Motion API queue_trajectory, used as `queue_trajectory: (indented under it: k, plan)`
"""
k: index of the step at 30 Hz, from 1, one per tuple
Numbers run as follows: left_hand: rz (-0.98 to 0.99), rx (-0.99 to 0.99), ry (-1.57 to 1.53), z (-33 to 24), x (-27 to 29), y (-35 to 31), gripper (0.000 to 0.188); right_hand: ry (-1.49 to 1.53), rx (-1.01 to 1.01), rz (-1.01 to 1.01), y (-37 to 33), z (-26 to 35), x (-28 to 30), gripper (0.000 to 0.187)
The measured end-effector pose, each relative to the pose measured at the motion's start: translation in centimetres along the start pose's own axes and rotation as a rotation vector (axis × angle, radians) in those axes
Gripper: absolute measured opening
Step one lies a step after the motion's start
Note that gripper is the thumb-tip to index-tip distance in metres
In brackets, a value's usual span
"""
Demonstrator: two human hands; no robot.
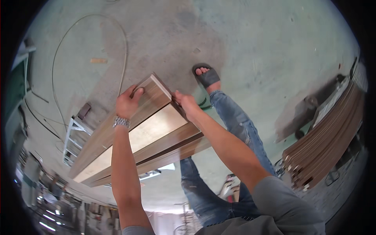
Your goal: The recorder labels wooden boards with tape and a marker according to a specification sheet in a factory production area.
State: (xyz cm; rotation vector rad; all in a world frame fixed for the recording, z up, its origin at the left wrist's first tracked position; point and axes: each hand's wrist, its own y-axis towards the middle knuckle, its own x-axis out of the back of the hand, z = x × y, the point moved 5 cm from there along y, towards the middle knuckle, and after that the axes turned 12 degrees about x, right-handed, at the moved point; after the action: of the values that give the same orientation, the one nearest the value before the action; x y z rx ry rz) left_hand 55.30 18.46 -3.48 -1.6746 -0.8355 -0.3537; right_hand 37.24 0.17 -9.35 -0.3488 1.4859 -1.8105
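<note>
I hold a long, open wooden frame of brown laminated boards, carried well above the concrete floor and slanting from lower left to upper right. My left hand, with a metal watch on the wrist, grips the far left side board near its end. My right hand grips the far right corner of the frame. Between the side boards shows a lighter inner panel. My jeans-clad leg and a dark sandal step forward below the frame.
A stack of thin brown boards lies at the right. A hose or cable loops over the floor at upper left, with a small wood offcut near it. A white metal stand sits at the left beside a green machine edge.
</note>
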Motion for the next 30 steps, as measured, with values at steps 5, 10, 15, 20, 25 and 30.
queue_trajectory:
  k: [5,10,15,20,25,30]
  plan:
    - [-0.051,-0.002,0.058,0.4,0.7,-0.8,0.048,-0.049,-0.186,-0.12,-2.4,-0.4,-2.3,0.046]
    - [0.001,0.1,0.048,-0.7,0.6,-0.7,0.045,0.155,-0.114,-0.111,-2.2,0.0,-2.0,0.041]
    - [-0.032,0.051,0.008,-0.3,1.2,-0.6,0.041,0.151,-0.103,-0.154,-2.4,0.3,-2.8,0.034]
    - [-0.049,0.04,-0.043,-1.0,1.2,-0.9,0.041,0.159,-0.175,-0.232,-2.5,1.3,-2.6,0.022]
    - [-0.018,0.089,-0.025,-0.7,1.2,-0.5,0.042,0.186,-0.113,-0.192,-1.8,1.9,-2.6,0.02]
    - [-0.035,0.087,-0.06,-0.9,0.1,-0.7,0.043,0.235,-0.034,-0.186,-0.5,0.8,-0.7,0.018]
